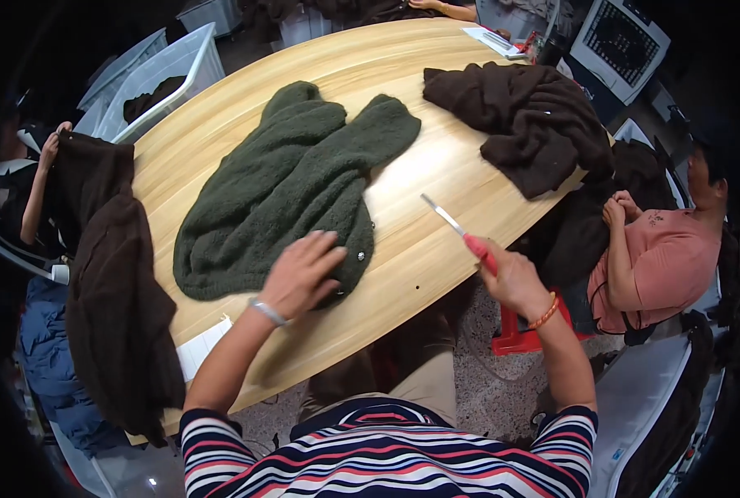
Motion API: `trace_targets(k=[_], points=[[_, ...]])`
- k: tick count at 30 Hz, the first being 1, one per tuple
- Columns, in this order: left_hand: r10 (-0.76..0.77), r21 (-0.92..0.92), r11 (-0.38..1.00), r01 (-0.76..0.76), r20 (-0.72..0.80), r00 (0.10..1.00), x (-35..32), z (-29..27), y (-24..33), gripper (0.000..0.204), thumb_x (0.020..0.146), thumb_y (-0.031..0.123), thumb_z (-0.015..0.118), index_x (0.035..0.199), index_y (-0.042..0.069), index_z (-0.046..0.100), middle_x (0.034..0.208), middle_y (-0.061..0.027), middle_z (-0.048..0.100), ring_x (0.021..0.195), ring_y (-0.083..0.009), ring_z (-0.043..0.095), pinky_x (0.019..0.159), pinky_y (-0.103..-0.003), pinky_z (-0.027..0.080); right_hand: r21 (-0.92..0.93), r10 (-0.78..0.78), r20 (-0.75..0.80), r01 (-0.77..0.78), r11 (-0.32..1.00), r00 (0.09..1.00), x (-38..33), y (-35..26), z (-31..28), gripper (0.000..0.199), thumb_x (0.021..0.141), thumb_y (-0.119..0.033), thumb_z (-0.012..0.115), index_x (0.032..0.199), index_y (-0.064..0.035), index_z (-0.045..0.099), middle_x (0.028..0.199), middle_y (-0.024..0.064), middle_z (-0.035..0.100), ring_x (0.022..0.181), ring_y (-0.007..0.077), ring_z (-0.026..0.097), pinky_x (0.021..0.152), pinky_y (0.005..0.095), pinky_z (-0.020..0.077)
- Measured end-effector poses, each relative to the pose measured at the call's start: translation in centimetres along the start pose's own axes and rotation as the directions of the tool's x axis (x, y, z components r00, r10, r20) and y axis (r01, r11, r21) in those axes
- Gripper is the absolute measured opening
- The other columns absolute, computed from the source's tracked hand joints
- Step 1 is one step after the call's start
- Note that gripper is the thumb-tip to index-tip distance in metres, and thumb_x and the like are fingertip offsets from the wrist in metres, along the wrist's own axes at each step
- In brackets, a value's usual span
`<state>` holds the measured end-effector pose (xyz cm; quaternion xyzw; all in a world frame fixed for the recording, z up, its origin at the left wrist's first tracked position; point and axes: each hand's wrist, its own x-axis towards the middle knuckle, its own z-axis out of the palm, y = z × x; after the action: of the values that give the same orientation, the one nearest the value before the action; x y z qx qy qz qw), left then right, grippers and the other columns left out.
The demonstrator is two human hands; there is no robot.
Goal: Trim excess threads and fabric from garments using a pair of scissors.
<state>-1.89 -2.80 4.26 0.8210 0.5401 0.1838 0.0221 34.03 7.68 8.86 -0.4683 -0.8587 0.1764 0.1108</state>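
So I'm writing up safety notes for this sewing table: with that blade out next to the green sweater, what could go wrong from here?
1. The right hand holds the red-handled blade with its bare tip aimed toward the left hand, which lies flat on the green sweater; a slip might cut fingers.
2. The tip could snag or slice the knit.
3. A person sits close on the blade side.
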Motion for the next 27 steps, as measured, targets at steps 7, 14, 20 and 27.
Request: trace_targets(k=[7,14,20,27], points=[[-0.081,0.139,0.988,0.073,0.055,0.995,5.2,4.6,-0.4,0.059,0.084,0.042,0.060,0.136,0.016,0.047,0.148,-0.0086,0.036,0.115,-0.0323,0.043,0.096,-0.040,0.032,-0.011,-0.079,0.197,0.083,0.996,0.977,-1.4,-3.7,0.5,0.040,0.085,-0.020,0.059,0.125,-0.0182,0.051,0.077,0.0203,0.064,0.075,0.0408,0.063,0.068,0.0497,0.0497],[-0.124,0.097,0.988,0.122,0.016,0.992,5.5,7.0,-0.6,0.054,0.086,0.047,0.055,0.133,0.021,0.052,0.146,-0.0081,0.040,0.125,-0.0384,0.035,0.102,-0.047,0.025,-0.043,-0.098,0.476,0.135,0.990,0.874,-2.2,-5.7,-0.3,0.034,0.084,-0.027,0.062,0.115,-0.0130,0.056,0.078,0.0192,0.066,0.079,0.0391,0.064,0.071,0.0493,0.0501],[-0.109,-0.030,0.994,0.109,0.000,0.994,3.0,6.2,0.5,0.056,0.082,0.050,0.059,0.126,0.016,0.056,0.138,-0.0150,0.045,0.118,-0.0398,0.039,0.097,-0.051,0.028,-0.035,-0.171,0.370,0.197,0.980,0.913,-1.5,-5.7,0.2,0.035,0.085,-0.028,0.062,0.117,-0.0147,0.056,0.078,0.0184,0.066,0.078,0.0394,0.064,0.070,0.0495,0.0492],[-0.188,0.188,0.948,0.257,-0.323,0.928,8.1,5.1,1.9,0.043,0.077,0.033,0.068,0.112,0.010,0.061,0.101,-0.0087,0.053,0.096,-0.0256,0.048,0.079,-0.038,0.037,0.040,-0.089,0.147,0.084,0.996,0.985,-3.1,-4.1,0.8,0.040,0.082,-0.015,0.064,0.121,-0.0172,0.056,0.081,0.0202,0.064,0.079,0.0397,0.063,0.069,0.0486,0.0489]])
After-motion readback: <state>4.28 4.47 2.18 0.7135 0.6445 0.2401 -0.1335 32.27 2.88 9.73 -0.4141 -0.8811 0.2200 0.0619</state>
